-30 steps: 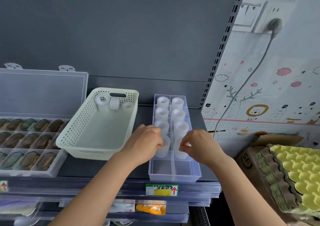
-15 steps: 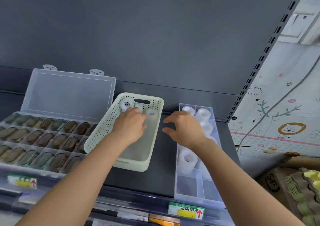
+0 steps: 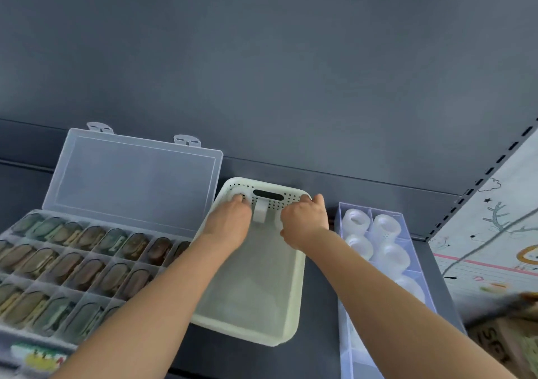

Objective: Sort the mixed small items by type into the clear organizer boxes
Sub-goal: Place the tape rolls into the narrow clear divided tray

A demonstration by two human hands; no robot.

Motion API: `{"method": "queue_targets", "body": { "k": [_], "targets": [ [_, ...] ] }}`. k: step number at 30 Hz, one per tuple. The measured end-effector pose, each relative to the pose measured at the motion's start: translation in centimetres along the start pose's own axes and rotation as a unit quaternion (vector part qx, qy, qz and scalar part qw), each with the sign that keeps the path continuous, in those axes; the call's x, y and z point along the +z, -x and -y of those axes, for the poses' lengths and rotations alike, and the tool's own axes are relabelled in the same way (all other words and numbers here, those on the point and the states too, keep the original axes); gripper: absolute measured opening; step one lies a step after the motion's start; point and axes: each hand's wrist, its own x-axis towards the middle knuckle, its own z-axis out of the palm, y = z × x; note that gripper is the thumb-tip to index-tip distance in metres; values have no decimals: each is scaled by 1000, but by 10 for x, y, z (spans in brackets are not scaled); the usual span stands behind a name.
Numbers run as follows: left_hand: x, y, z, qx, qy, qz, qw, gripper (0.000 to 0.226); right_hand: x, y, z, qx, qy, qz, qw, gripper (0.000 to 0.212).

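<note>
Handling of the white rolls: I judge them light, stiff and smooth, so they can slip or roll away. Best is a pinch across the two flat faces, or a finger put into the hole.
Look of the middle roll: small, plain white; it stands on its edge.
Place: the far end of the cream perforated basket, below its handle slot.
Left hand: the fingertips lie on another white roll in the far left corner. I cannot tell if they grip it.
Right hand: the fingers are curled down at the far right corner, the thumb up. What they hold, I cannot tell.
Narrow clear organizer: just to the right of the basket; sorted rolls sit one per cell in the far cells.
Large organizer box: at the left, lid open, with dark oval items.
Shelf: dark grey; it carries all these things.
</note>
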Motion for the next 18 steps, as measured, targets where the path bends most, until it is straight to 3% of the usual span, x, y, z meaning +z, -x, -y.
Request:
{"method": "queue_targets", "body": {
  "k": [8,12,15,18],
  "targets": [
    [-1,-7,0,11,-29,-62,998,29,5,-4,4,4,5,-36,999,16],
    [-7,0,-2,16,7,-95,995,9,4,11,-1,-9,-119,-95,988,8],
    [-11,15,-8,7,77,-156,985,21,0,32,-8,1,-225,-151,963,15],
    [-14,34,-20,27,128,-201,971,14,0,62,-17,4,-287,-234,929,10]
  ]
}}
